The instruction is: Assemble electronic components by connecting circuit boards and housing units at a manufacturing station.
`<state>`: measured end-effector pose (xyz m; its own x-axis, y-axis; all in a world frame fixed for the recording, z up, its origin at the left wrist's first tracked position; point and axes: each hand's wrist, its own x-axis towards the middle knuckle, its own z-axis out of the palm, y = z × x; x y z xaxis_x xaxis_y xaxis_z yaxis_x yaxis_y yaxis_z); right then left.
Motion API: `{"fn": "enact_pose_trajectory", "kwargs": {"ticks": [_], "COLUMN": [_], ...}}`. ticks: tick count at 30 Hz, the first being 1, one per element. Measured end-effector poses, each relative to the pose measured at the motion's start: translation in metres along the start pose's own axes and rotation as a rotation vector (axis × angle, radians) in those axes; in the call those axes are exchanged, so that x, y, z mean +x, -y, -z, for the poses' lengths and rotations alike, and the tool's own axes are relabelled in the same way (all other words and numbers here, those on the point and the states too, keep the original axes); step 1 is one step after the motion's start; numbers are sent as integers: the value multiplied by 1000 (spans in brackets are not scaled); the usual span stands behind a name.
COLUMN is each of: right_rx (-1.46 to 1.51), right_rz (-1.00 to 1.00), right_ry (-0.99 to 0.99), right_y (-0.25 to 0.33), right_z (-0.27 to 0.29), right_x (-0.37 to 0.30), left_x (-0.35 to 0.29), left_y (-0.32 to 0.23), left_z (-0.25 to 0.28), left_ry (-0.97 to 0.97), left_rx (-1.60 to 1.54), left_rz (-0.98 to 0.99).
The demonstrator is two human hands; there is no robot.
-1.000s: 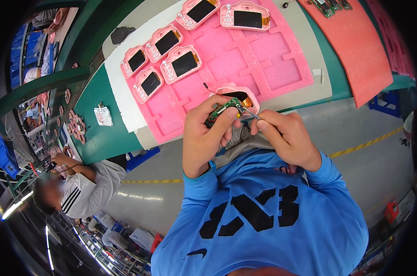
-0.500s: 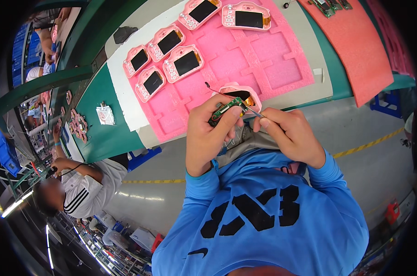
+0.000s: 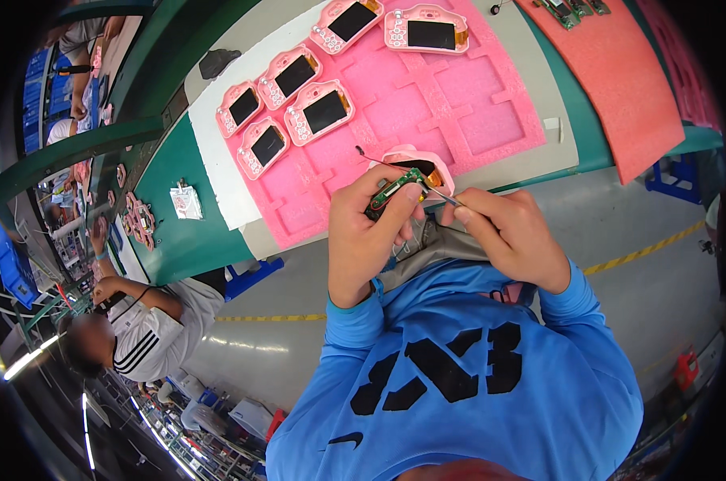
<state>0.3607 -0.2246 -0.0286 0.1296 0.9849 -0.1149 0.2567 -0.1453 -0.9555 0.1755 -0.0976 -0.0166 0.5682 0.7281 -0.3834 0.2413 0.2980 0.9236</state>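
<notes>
My left hand [image 3: 371, 220] is closed around a green circuit board [image 3: 396, 186], thumb on top. A thin wire with a small dark end [image 3: 359, 149] sticks out above the board. My right hand [image 3: 513, 240] pinches what look like slim metal tweezers [image 3: 443, 196], their tip at the board's right end. Right behind both hands, a pink handheld casing [image 3: 441, 178] with a dark screen and an orange flat cable lies at the near edge of the pink foam tray [image 3: 475, 120]. My fingers and the board hide part of it.
Several pink casings with screens, such as one [image 3: 326, 112], rest on the tray's left and far parts. An orange foam sheet [image 3: 611, 88] carries circuit boards [image 3: 557, 11]. A small clear bag [image 3: 186, 202] lies on the green table [image 3: 206, 244]. Another person [image 3: 154, 329] works at the left.
My hands keep nearly the same pose, with the board and tweezers shifted only slightly. The person at the left has moved their arms a little.
</notes>
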Motion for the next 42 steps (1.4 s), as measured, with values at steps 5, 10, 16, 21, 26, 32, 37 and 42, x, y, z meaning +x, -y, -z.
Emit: {"fn": "enact_pose_trajectory", "kwargs": {"ticks": [5,10,16,21,26,32,37,42], "right_rx": [87,123,95,98,166,129,176,310], "right_rz": [-37,-50,-50,-26,-45,-37,-65,-44], "right_ry": [42,107,87,70,95,81,87,102], "right_y": [-3,-5,-2,-4,-7,-4,-4,-11], "right_z": [1,8,6,4,7,7,9,6], "right_x": [2,5,2,1,6,2,1,2], "left_x": [0,-1,-1,0,0,-1,-3,-12], "left_y": [2,3,0,2,2,2,5,7], "left_z": [1,2,0,0,1,1,1,-13], "left_ry": [9,13,8,8,13,8,-3,-146], "left_rx": [0,5,-2,-8,-13,-2,-25,-51], "left_rz": [-6,-11,10,18,11,5,8,-161]}}
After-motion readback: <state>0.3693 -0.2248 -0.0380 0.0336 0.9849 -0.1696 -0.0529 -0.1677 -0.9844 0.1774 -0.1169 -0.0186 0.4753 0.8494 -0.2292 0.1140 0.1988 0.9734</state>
